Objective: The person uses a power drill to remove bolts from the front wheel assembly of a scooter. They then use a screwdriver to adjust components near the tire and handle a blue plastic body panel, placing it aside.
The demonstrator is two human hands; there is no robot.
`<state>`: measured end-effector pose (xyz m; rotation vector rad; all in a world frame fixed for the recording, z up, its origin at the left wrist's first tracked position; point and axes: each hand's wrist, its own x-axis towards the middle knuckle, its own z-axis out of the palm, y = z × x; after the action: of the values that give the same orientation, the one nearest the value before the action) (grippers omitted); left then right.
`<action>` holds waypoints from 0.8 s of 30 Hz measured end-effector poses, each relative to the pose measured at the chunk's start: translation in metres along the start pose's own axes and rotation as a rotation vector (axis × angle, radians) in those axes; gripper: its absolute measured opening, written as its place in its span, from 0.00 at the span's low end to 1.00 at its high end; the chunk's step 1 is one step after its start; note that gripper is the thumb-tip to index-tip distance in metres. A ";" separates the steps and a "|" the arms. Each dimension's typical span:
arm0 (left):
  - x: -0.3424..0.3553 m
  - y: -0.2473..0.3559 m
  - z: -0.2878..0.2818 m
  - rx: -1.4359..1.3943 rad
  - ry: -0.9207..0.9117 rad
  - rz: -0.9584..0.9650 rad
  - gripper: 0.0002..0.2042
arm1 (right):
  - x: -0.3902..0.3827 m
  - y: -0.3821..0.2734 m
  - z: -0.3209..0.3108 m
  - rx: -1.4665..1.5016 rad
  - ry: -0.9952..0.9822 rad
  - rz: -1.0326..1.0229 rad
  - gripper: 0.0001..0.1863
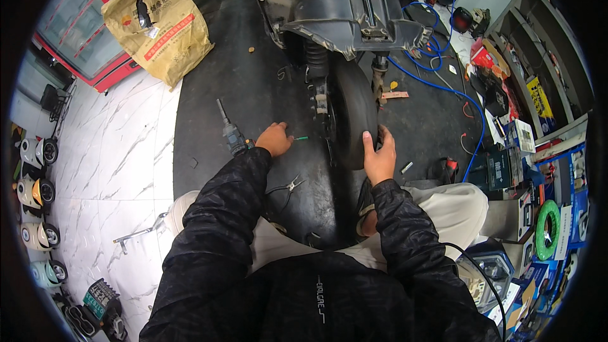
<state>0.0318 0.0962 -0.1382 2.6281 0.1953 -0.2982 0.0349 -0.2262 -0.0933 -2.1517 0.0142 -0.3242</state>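
My right hand [381,158] grips the side of a black scooter tire [351,114], thumb against the tread and fingers round the far side. My left hand [275,139] is low over the black mat, fingers apart and slightly curled beside a small green stick-like item [301,139]. A power tool [234,137] with a long bit lies just left of that hand. Pliers [290,189] lie below it. Above the tire are dark suspension parts [316,63] and black plastic scooter bodywork [342,22].
A yellow sack [164,44] and red glass-door cabinet [82,31] stand upper left. A blue hose [472,104] winds across the right. Shelving [548,88], boxes and a green coiled item [547,231] crowd the right edge. Several small scooters [35,190] line the left edge.
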 end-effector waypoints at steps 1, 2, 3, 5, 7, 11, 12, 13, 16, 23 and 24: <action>0.000 0.000 0.001 0.004 0.006 -0.001 0.27 | 0.000 0.001 0.000 0.021 0.014 -0.027 0.33; 0.001 -0.001 0.002 0.007 0.002 0.015 0.27 | 0.001 0.001 0.001 0.013 0.012 -0.006 0.32; 0.001 -0.002 0.003 0.010 0.005 0.026 0.26 | 0.001 0.001 0.001 0.019 0.014 -0.002 0.31; 0.002 -0.004 0.006 0.009 0.011 0.038 0.26 | 0.003 0.001 0.002 0.045 0.023 0.008 0.29; 0.003 -0.004 0.008 0.006 0.020 0.037 0.26 | 0.004 -0.001 0.002 0.083 0.038 0.016 0.27; 0.005 -0.005 0.012 0.023 0.000 0.051 0.26 | 0.003 -0.004 0.001 0.101 0.064 -0.020 0.23; 0.005 -0.005 0.012 0.028 -0.002 0.055 0.26 | 0.003 -0.004 0.000 0.088 0.067 -0.021 0.22; 0.005 -0.005 0.013 0.033 -0.005 0.060 0.26 | 0.003 -0.003 0.001 0.083 0.080 -0.045 0.22; 0.001 0.000 0.011 0.027 0.003 0.058 0.23 | 0.004 -0.002 0.002 0.066 0.096 -0.051 0.22; -0.030 0.091 -0.026 -0.043 0.264 0.549 0.12 | -0.014 -0.068 -0.030 -0.260 0.141 -0.483 0.16; -0.032 0.114 -0.030 0.007 0.577 0.858 0.15 | -0.015 -0.085 -0.042 -0.080 0.121 -0.445 0.15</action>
<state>0.0273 0.0086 -0.0536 2.4616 -0.7296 0.7403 0.0013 -0.2101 -0.0054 -2.1975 -0.3925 -0.7199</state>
